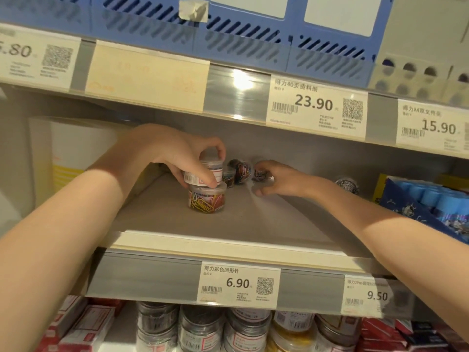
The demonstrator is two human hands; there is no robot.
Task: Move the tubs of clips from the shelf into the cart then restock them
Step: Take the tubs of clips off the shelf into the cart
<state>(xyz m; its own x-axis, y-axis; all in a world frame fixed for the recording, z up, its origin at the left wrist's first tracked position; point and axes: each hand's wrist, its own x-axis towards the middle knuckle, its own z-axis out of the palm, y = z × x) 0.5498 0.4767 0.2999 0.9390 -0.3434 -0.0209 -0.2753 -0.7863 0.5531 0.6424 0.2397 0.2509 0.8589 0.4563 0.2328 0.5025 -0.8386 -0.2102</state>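
Two tubs stand stacked near the middle of the shelf point(253, 219), and my left hand point(182, 158) is curled over the upper tub point(203, 172), fingers and thumb pinching its lid and sides from above. I hold it that way, I think, so it lifts straight off the lower tub point(206, 199) without knocking that one over. My right hand point(274, 179) reaches further back, fingers bent around a tub lying on its side point(261, 175) — it seems to be gripping it, though blur makes that hard to tell. Another tipped tub point(241, 171) sits between my hands, and one more point(347, 185) is off to the right, by the back wall.

The tubs are small, round, clear plastic; coloured paper clips — yellow, red, blue — show through the walls. The upper tub carries a white label with a barcode. The cart isn't in view, so I can't say whether I'm taking them out or restocking.
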